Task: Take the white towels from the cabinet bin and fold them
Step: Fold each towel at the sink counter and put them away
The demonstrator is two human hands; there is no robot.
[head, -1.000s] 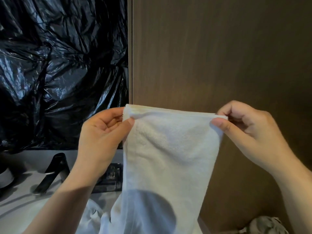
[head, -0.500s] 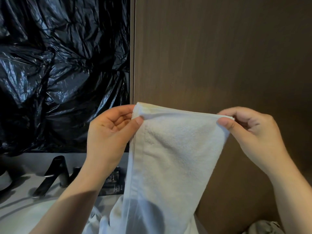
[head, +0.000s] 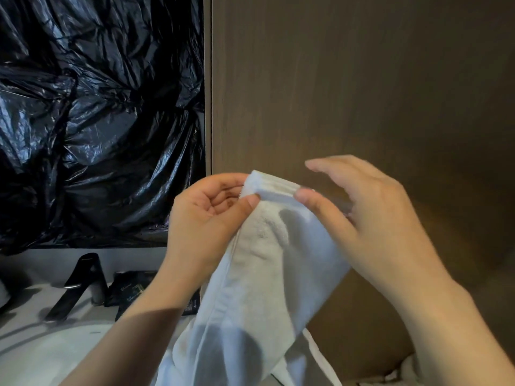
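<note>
At centre of the head view, a white towel [head: 267, 263] hangs lengthwise in front of a dark wood-grain cabinet panel [head: 362, 79]. Left hand [head: 206, 218]: thumb and curled fingers pinched on the towel's upper left corner. Right hand [head: 370, 218]: thumb pressed to the top hem just right of the left thumb, remaining fingers spread loosely and blurred; whether they grip cannot be told. Towel's lower part drapes down out of the picture. Far left: crumpled black plastic sheeting [head: 97, 121]. Near left: a black faucet [head: 80, 285] on a pale counter [head: 30, 355], beside dark packets [head: 131, 288]. No bin or its contents can be made out.
</note>
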